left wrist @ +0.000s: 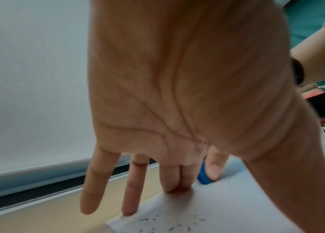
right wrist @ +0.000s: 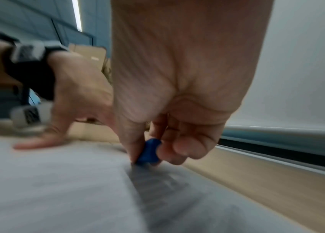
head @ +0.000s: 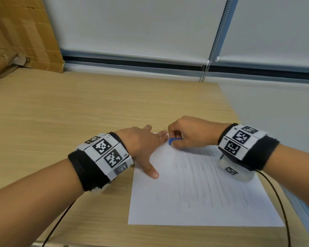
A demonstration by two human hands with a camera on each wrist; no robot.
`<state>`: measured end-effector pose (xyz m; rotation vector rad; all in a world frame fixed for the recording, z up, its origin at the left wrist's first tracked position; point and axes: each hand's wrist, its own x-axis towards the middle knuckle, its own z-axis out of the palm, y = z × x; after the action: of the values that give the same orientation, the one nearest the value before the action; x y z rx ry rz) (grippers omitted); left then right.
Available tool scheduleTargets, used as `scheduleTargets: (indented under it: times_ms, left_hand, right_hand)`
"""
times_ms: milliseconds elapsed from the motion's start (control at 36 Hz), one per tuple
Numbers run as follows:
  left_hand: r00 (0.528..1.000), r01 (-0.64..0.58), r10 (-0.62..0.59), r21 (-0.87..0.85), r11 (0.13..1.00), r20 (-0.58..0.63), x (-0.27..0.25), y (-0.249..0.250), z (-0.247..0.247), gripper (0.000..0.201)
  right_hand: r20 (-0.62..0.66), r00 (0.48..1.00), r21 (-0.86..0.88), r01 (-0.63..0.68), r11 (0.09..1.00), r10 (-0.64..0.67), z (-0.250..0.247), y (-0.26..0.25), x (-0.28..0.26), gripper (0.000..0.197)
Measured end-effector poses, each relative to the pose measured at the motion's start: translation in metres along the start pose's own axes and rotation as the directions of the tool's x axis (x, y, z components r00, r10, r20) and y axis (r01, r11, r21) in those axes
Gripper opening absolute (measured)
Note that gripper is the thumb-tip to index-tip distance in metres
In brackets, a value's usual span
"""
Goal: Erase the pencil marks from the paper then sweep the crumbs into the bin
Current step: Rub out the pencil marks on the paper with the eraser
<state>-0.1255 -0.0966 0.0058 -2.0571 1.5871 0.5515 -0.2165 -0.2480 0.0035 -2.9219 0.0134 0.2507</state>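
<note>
A white sheet of paper (head: 200, 193) with faint grey pencil strokes lies on the wooden table (head: 61, 113). My right hand (head: 189, 134) pinches a small blue eraser (head: 173, 140) between thumb and fingers and holds it down on the paper's far left corner. The same eraser (right wrist: 149, 151) shows in the right wrist view, touching the sheet. My left hand (head: 143, 145) lies flat with straight, spread fingers, pressing on the paper's far left edge beside the eraser (left wrist: 204, 175). Dark eraser crumbs (left wrist: 167, 223) are scattered on the paper under that hand. No bin is in view.
A cardboard box (head: 21, 32) stands at the table's far left. White roller blinds with a bead chain (head: 214, 41) hang behind the table. The table's right edge (head: 239, 122) runs close by the paper. Thin black cables (head: 282, 202) trail from both wrists.
</note>
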Motion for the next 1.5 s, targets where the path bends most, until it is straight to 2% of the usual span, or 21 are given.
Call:
scheduleTargets:
  times_ms: [83, 139, 194, 250, 361, 528, 667, 806, 944, 1083, 1222, 1361, 1500]
  left_hand:
    - [1.0, 0.013, -0.013, -0.008, 1.0, -0.004, -0.002, 0.0, -0.002, 0.119]
    - [0.999, 0.042, -0.042, -0.019, 0.999, -0.001, -0.007, 0.003, -0.004, 0.113]
    - [0.999, 0.041, -0.041, -0.021, 0.999, -0.013, -0.01, 0.005, -0.006, 0.109]
    - [1.0, 0.023, -0.023, -0.025, 0.999, -0.005, -0.008, 0.004, -0.005, 0.113]
    - [1.0, 0.011, -0.01, -0.021, 1.0, 0.022, -0.003, 0.0, -0.001, 0.12]
    - [1.0, 0.005, -0.005, -0.027, 1.0, -0.004, -0.007, 0.001, -0.002, 0.116]
    - [1.0, 0.023, -0.023, -0.034, 0.999, 0.006, -0.006, 0.001, -0.002, 0.117]
    - [1.0, -0.005, 0.005, -0.013, 1.0, 0.011, -0.003, -0.001, 0.0, 0.118]
    - [1.0, 0.019, -0.019, -0.013, 1.0, 0.021, -0.001, 0.0, 0.0, 0.12]
    - [1.0, 0.019, -0.019, -0.005, 1.0, 0.017, -0.001, 0.0, 0.0, 0.119]
    - [1.0, -0.004, 0.003, 0.025, 1.0, 0.022, 0.003, -0.001, 0.001, 0.117]
    - [1.0, -0.019, 0.018, 0.029, 0.999, 0.009, 0.002, 0.0, 0.001, 0.116]
    - [1.0, -0.009, 0.009, 0.015, 1.0, 0.004, 0.004, -0.002, 0.003, 0.117]
  right_hand:
    - [-0.006, 1.0, -0.009, 0.014, 1.0, -0.014, 0.005, 0.002, -0.003, 0.012]
    - [0.038, 0.998, 0.033, 0.058, 0.998, -0.059, 0.011, -0.004, -0.01, 0.021]
    - [0.067, 0.993, 0.057, 0.092, 0.994, -0.095, 0.014, -0.008, -0.015, 0.015]
    - [0.037, 0.996, 0.062, 0.079, 0.995, -0.081, 0.012, -0.005, -0.013, 0.01]
    - [-0.069, 0.998, 0.017, 0.0, 1.0, 0.001, 0.008, 0.002, -0.004, 0.015]
    - [0.011, 0.997, 0.01, 0.082, 0.997, -0.082, 0.016, -0.009, -0.019, 0.017]
    - [-0.021, 0.998, -0.125, -0.068, 0.99, 0.066, 0.011, 0.004, -0.019, 0.026]
    - [0.028, 1.0, -0.121, 0.0, 0.993, 0.003, 0.019, -0.013, -0.025, 0.02]
    - [-0.03, 0.995, -0.104, -0.101, 0.989, 0.099, 0.012, 0.005, -0.017, 0.027]
    - [0.033, 0.999, -0.065, -0.02, 0.998, 0.022, 0.022, -0.012, -0.027, 0.028]
    - [-0.009, 0.991, -0.088, -0.135, 0.987, 0.135, 0.017, 0.008, -0.021, 0.036]
    - [0.042, 0.998, -0.062, -0.04, 0.997, 0.043, 0.025, -0.013, -0.026, 0.037]
    - [-0.018, 0.993, -0.029, -0.118, 0.993, 0.118, 0.014, 0.005, -0.018, 0.037]
